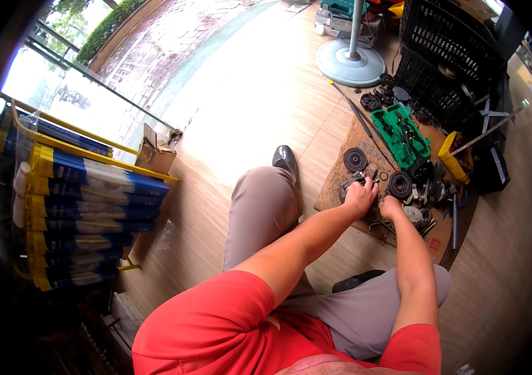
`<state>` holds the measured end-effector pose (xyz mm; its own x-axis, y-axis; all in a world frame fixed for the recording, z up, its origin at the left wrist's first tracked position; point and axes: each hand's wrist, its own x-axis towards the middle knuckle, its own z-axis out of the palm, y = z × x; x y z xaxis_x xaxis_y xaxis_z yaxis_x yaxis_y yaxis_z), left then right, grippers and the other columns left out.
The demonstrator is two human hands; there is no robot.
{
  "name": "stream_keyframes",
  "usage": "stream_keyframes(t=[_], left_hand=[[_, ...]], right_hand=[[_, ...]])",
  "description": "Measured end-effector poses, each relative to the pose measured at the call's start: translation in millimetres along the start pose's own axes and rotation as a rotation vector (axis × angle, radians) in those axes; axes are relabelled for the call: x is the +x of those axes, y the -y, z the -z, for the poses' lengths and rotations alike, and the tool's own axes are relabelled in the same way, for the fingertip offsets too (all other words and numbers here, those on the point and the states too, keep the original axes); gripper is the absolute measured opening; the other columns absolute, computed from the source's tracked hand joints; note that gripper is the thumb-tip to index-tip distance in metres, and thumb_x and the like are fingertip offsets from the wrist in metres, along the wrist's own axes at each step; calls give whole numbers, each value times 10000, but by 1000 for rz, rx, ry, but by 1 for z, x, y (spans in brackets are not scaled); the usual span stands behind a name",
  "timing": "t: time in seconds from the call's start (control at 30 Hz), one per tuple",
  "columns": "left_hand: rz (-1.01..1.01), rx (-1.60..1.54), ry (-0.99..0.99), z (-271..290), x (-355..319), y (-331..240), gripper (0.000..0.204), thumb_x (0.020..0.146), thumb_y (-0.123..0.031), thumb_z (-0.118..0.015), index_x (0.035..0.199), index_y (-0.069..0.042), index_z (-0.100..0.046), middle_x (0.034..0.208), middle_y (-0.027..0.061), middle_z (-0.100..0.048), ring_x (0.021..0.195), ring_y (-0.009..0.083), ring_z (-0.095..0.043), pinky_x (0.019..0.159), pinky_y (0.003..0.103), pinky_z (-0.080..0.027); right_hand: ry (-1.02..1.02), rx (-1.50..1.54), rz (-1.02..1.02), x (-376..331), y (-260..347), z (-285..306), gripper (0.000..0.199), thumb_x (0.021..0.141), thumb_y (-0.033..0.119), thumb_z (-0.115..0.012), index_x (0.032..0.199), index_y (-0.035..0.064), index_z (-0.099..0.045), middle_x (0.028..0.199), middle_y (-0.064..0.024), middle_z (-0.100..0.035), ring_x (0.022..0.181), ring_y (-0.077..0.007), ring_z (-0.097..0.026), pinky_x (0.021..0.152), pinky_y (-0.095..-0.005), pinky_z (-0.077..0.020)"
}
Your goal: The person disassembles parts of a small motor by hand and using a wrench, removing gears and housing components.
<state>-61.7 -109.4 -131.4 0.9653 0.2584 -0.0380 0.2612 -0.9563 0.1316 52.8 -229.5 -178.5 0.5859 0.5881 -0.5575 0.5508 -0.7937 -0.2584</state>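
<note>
My left hand [360, 197] bends its fingers over a dark metal part [346, 187] on the cardboard sheet. Close on its right, my right hand [390, 207] has its fingertips pressed together; whatever they grip is too small to make out. A black ribbed wheel [355, 159] lies just beyond my left hand. Another black wheel [400, 184] sits beyond my right hand, near a pale round disc [412, 215]. Small loose metal parts and a thin ring [383, 177] are scattered around both hands.
A green tool case [401, 134] lies open beyond the parts, beside a yellow container [455, 156] and a metal rod [455, 215]. Black crates [444, 47] and a round stand base [350, 62] are at the back right. A yellow rack [91, 206] of blue packages stands left.
</note>
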Motion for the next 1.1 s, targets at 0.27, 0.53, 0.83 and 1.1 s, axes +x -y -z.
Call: stream_keyframes(t=[0.27,0.53,0.83,1.1], left_hand=[[-10,-37,-18,2,-1,0,273,851,-145,-566,1124,-130,-551,1115,145,-517,783,324,-632,623,392,-547],[1,-56,-9,5,-2,2,272,851,-144,-567,1121,-127,-545,1107,143,-517,789,323,-632,628,394,-545],[-1,-59,2,5,-3,2,304,830,-147,-595,1127,-124,-535,1093,145,-515,811,320,-628,633,382,-540],[-1,-73,-15,5,-3,1,291,839,-147,-582,1126,-132,-532,1079,142,-515,799,320,-626,623,388,-538]], right_hand=[[-78,-22,23,7,-4,2,295,856,231,-555,938,-17,-692,994,-259,-648,984,-397,-621,869,-454,-490],[-37,23,60,-9,0,12,304,857,248,-563,986,-1,-683,1002,-254,-647,990,-401,-611,887,-462,-481],[-87,-60,137,-23,5,23,256,868,250,-579,946,24,-670,971,-223,-660,963,-401,-613,851,-484,-485],[-57,-181,112,-37,20,40,213,874,249,-595,982,85,-677,1046,-167,-647,1043,-349,-596,862,-515,-450]])
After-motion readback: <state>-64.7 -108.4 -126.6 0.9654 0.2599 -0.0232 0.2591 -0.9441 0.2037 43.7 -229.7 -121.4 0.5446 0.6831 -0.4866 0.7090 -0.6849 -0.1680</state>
